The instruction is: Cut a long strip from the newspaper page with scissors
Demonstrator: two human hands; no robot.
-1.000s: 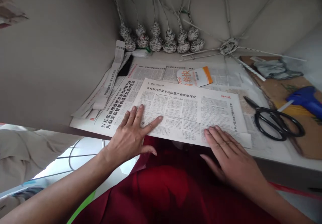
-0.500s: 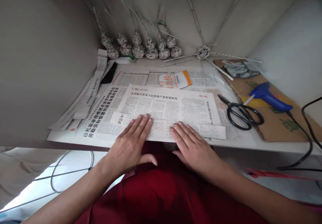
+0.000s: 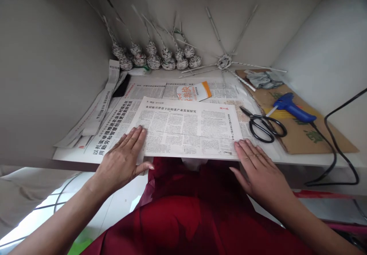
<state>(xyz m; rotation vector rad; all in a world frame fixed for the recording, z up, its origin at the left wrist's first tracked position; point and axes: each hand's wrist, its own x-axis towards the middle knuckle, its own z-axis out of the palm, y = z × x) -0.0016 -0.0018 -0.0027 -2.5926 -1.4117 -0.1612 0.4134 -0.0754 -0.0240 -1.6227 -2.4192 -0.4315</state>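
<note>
Newspaper sheet [image 3: 183, 129] laid flat, along the near table [image 3: 304, 159] edge. My left hand [image 3: 123, 153] and right hand [image 3: 256, 159] at its near corners, fingers extended, gripping nothing. Far side: woven gourds [image 3: 154, 61] look finished; spoked piece [image 3: 224, 62], right of them, apparently incomplete.

Off-white newspaper sheet [image 3: 186, 129], black-printed columns

The left hand [image 3: 122, 155] is hiding part of the newspaper sheet [image 3: 183, 130]. A black cord [image 3: 346, 103] is running out of frame.
</note>
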